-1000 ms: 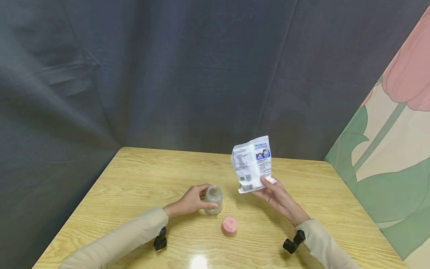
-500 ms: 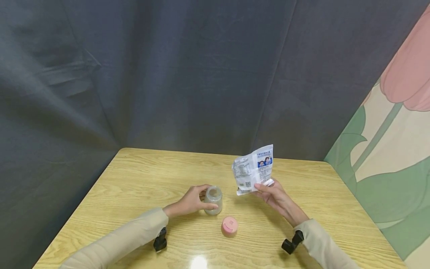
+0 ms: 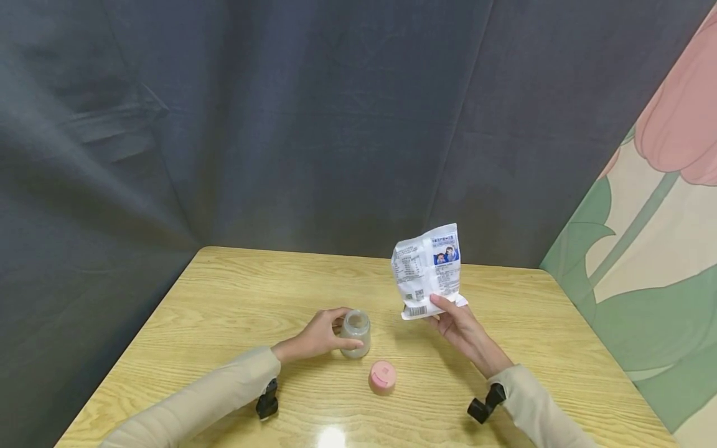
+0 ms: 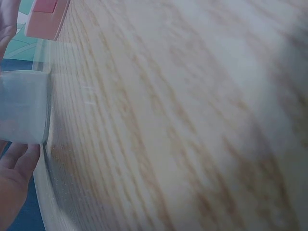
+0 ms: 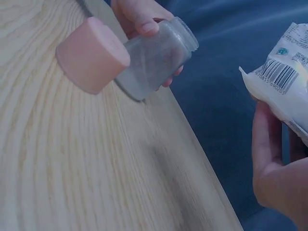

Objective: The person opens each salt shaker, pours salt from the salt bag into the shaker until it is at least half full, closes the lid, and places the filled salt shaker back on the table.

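Observation:
My left hand (image 3: pixel 320 335) grips a small clear jar (image 3: pixel 356 339) standing upright and uncapped on the table, thumb on the near side and fingers behind. In the right wrist view the jar (image 5: pixel 156 60) shows its bare threaded neck. Just in front of it sits a pink lid (image 3: pixel 383 376), seen from the side as a tall cap (image 5: pixel 91 57) in the right wrist view. My right hand (image 3: pixel 462 330) holds a white printed packet (image 3: pixel 428 270) up above the table by its lower edge, thumb on the face towards me. A barcode (image 5: pixel 276 76) runs along that edge.
The wooden table (image 3: pixel 241 286) ends at a dark curtain (image 3: pixel 336 124) behind and on the left. A wall panel painted with flowers (image 3: pixel 644 280) stands at the right. Black cameras are strapped to both wrists.
The packet in my right hand tips down and back, then rises upright again, ending slightly further right. My left hand, the jar and the pink lid stay in place.

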Available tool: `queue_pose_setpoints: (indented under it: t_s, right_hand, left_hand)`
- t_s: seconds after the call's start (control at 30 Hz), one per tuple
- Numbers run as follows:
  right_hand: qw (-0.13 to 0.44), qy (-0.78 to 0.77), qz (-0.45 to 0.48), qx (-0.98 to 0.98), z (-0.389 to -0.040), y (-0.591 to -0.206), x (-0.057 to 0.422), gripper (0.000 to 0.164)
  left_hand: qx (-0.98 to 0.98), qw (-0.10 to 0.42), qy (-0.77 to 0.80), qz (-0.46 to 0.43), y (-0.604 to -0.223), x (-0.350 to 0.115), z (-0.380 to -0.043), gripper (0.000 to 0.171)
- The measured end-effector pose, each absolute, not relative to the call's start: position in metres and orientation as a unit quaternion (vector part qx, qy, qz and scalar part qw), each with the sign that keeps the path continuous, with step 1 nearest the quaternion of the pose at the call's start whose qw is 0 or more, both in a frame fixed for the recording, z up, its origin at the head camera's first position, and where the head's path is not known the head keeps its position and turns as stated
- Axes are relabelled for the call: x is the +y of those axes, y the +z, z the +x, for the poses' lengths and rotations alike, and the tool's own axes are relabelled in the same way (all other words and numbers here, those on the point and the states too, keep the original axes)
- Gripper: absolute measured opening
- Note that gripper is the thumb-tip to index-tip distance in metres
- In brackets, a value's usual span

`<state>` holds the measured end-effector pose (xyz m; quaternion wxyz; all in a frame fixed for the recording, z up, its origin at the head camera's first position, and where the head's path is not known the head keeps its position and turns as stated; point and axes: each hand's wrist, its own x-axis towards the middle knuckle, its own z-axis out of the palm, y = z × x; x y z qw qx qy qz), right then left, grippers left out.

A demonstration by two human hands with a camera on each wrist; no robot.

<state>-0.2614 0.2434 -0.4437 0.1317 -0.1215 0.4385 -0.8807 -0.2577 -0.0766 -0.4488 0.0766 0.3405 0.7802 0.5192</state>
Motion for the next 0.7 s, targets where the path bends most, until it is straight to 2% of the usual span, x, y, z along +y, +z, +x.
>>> queue_pose_setpoints:
  t_s: [0.27, 0.5, 0.7]
  right_hand:
    - [0.158, -0.885, -0.134, 0.418, -0.258, -0.44, 0.244, 0.039]
    - [0.167, -0.892, -0.112, 0.404, -0.259, -0.436, 0.239, 0.041]
    - [0.164, -0.893, -0.111, 0.404, -0.26, -0.437, 0.24, 0.044]
  left_hand:
    - [0.781, 0.079, 0.519, 0.338, -0.446, -0.076, -0.256, 0.052]
    - [0.787, 0.076, 0.511, 0.336, -0.48, -0.076, -0.278, 0.056]
    - [0.789, 0.076, 0.507, 0.339, -0.48, -0.076, -0.277, 0.055]
